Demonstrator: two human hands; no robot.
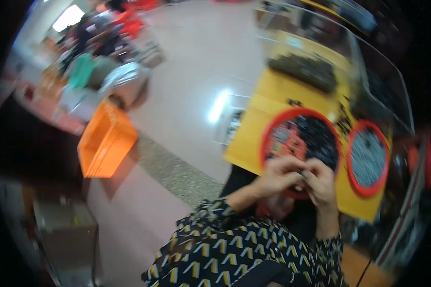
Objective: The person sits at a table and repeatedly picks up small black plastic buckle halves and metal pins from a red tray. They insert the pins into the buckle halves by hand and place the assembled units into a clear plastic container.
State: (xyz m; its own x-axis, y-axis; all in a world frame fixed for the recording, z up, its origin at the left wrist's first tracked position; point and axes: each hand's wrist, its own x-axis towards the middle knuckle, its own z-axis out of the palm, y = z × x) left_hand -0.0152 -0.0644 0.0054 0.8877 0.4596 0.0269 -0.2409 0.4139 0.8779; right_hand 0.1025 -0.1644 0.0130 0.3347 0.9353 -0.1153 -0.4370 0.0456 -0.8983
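Dark-grey, a tiny piece (301, 173) is being pinched between the left hand (282, 172) and right hand (322, 182), a round red plastic basin (296, 112) lying beneath them. I'm favouring light, steady fingertip pressure.

head: left fisheye | faces downward | near the hands (323, 186)

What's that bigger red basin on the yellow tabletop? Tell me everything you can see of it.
The bigger red basin is round and looks like plastic, with a plain raised rim. It sits flat on the yellow tabletop. Small dark pieces fill much of it, with orange-red pieces towards its left side. The person's hands cover part of its near edge; whether they touch it is unclear.
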